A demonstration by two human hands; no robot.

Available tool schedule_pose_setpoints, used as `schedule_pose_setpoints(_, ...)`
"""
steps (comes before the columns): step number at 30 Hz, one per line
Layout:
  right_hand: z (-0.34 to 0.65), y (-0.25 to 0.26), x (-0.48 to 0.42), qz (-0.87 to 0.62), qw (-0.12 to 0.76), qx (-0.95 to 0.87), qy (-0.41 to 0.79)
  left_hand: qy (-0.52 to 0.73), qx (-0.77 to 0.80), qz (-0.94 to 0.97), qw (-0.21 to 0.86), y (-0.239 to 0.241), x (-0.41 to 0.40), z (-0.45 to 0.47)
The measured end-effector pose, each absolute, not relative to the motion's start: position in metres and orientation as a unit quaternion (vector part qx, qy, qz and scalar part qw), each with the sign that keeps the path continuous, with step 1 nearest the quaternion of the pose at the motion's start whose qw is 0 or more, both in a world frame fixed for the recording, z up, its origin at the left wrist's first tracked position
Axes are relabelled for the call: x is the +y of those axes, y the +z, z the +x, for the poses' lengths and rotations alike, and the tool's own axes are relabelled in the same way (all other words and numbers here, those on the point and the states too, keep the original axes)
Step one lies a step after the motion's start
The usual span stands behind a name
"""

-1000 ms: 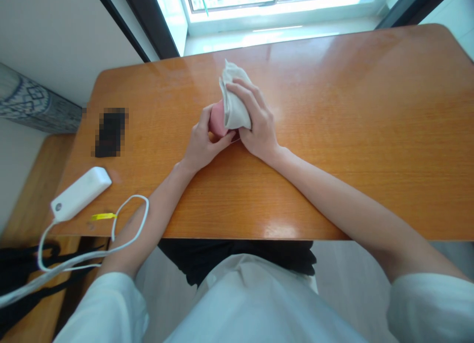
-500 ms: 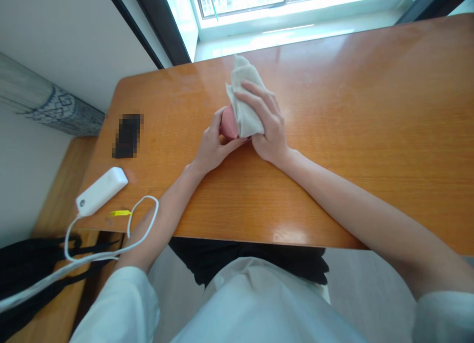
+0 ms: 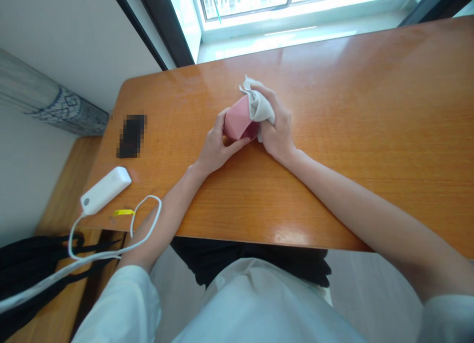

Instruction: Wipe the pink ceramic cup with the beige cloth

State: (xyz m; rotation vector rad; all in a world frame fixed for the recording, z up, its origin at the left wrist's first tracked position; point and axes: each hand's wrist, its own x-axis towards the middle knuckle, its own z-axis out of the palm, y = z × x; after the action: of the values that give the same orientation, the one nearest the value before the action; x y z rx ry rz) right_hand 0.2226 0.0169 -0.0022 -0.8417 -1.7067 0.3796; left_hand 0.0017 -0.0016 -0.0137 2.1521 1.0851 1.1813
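A pink faceted object, shaped somewhat like a small pot, is tilted above the wooden table near its middle. My left hand grips it from the left, thumb along its lower side and fingers behind. A pale, off-white cloth is bunched against the object's right end. My right hand is closed around that cloth, with its fingers bent over the top. The cloth and right hand hide the object's right part.
A white power bank-like block with a white cable and yellow tag lies on the left of the wooden table. Beyond it is a pixelated dark item. A window is behind the table.
My right hand has drawn the cloth to the right and bunched it up, uncovering much more of the pink object. My left hand keeps its hold.
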Motion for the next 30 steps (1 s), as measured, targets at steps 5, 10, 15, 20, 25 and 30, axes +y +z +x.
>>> schedule_pose_setpoints(5, 0.224, -0.002, 0.013, -0.345, 0.541, -0.757, 0.123, 0.419, 0.404, 0.776, 0.242, -0.012, -0.004, 0.001)
schedule_pose_setpoints(10, 0.221, 0.007, 0.001, -0.281, 0.510, -0.813, 0.021, 0.400, 0.412, 0.786, 0.229, -0.010, -0.007, 0.001)
schedule_pose_setpoints(15, 0.223, -0.005, 0.018, -0.375, 0.561, -0.716, 0.175, 0.427, 0.390, 0.781, 0.236, -0.017, 0.000, 0.001)
schedule_pose_setpoints(20, 0.220, 0.005, 0.001, -0.331, 0.526, -0.776, 0.109, 0.432, 0.366, 0.788, 0.240, -0.021, 0.002, -0.002)
schedule_pose_setpoints(25, 0.220, 0.011, -0.004, -0.304, 0.486, -0.816, 0.075, 0.431, 0.369, 0.790, 0.233, -0.020, 0.002, -0.002)
schedule_pose_setpoints(30, 0.224, -0.003, 0.016, -0.373, 0.546, -0.729, 0.175, 0.437, 0.364, 0.790, 0.230, -0.018, 0.003, 0.001)
